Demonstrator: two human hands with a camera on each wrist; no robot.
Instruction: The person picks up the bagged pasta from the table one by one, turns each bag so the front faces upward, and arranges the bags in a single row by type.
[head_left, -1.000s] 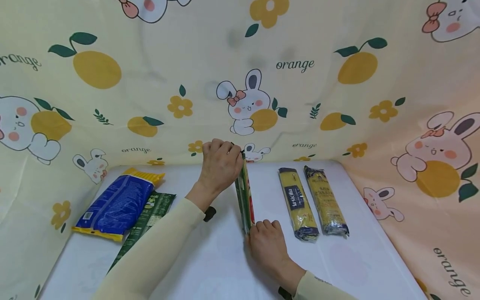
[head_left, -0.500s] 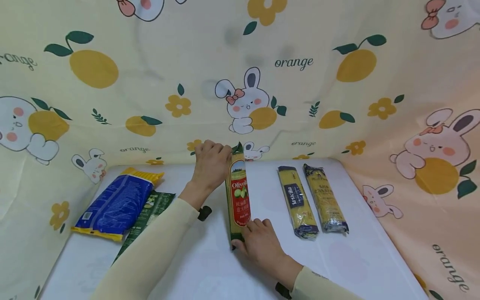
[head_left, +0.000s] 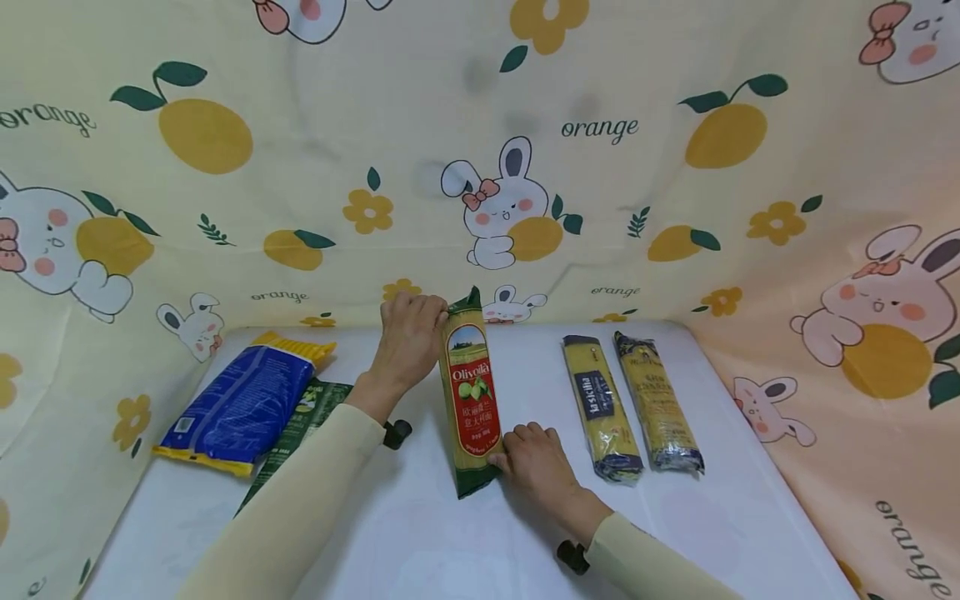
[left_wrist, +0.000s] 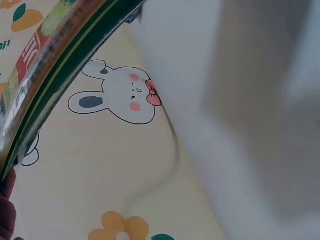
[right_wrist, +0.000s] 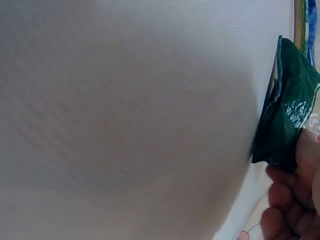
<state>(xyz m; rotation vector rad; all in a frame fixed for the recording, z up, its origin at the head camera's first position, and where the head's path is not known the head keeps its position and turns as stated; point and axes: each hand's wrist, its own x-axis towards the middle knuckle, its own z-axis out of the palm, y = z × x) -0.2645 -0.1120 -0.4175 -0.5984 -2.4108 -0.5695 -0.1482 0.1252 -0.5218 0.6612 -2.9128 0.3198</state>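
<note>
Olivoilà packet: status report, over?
Left hand gripping packet at far end; right hand pinching near end. Printed front showing. Gold packs apart, to its right; no obstruction seen.

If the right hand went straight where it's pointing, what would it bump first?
The Olivoilà packet: the right hand is touching its lower corner. Past that, maybe the left hand, but the depth is hard to judge.

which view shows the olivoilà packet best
The head view: the packet faces the camera, its red label and both green ends in sight. The left wrist view shows only a cropped, edge-on stretch; the right wrist view, mainly one green end.
</note>
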